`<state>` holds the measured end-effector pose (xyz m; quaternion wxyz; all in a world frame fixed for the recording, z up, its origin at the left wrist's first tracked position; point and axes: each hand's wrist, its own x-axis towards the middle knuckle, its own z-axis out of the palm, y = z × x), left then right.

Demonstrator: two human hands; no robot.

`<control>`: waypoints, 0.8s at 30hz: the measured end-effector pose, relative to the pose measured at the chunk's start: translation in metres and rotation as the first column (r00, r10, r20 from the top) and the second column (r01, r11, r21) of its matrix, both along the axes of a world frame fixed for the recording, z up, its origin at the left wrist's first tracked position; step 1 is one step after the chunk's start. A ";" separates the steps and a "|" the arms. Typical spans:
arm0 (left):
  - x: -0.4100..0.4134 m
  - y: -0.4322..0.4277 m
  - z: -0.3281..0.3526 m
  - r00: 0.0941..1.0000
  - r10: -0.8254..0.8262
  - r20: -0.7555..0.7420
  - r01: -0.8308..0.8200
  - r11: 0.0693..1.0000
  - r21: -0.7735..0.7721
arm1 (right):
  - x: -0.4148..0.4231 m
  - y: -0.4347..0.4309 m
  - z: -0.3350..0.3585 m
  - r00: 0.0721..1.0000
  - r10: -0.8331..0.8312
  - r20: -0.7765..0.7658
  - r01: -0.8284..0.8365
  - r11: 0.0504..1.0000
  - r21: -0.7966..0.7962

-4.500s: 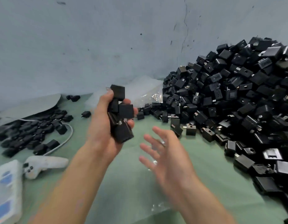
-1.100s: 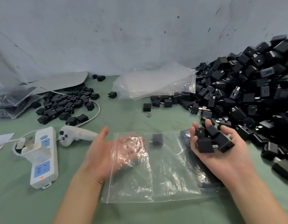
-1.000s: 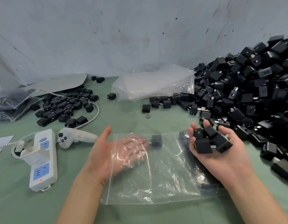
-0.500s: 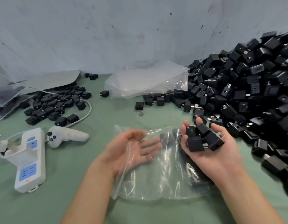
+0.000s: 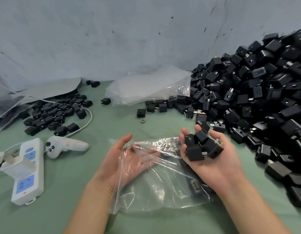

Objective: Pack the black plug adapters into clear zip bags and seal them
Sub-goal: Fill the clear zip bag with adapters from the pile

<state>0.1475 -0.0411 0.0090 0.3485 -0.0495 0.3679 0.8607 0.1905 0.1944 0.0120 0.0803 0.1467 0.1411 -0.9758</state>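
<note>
Since a second ago the left hand [image 5: 129,159], fingers straight inside the clear zip bag [image 5: 163,191], has lifted the bag's mouth toward 3 o'clock, where the right hand [image 5: 214,166], apart from it, cups the black adapters [image 5: 195,152] at the opening, so loading appears imminent and sealing is outstanding.

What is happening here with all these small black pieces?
A person is packing black plug adapters into a clear zip bag. The right hand cups a handful of them over it, while the left hand, held flat, lies under its plastic at the opening. The bag is unsealed. A big pile waits on the right.
</note>
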 end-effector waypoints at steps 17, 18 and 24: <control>-0.006 -0.020 -0.008 0.978 -0.160 0.134 0.155 0.987 0.048 | 0.000 0.002 0.000 1.000 0.004 -0.008 -0.004 1.000 -0.007; -0.006 -0.019 -0.008 0.977 -0.146 0.156 0.136 0.988 0.074 | 0.000 0.002 0.000 1.000 0.004 -0.004 -0.004 1.000 -0.003; -0.007 -0.019 -0.007 0.977 -0.080 0.197 0.065 0.994 0.084 | 0.001 0.002 0.001 1.000 -0.014 0.004 0.014 0.999 0.036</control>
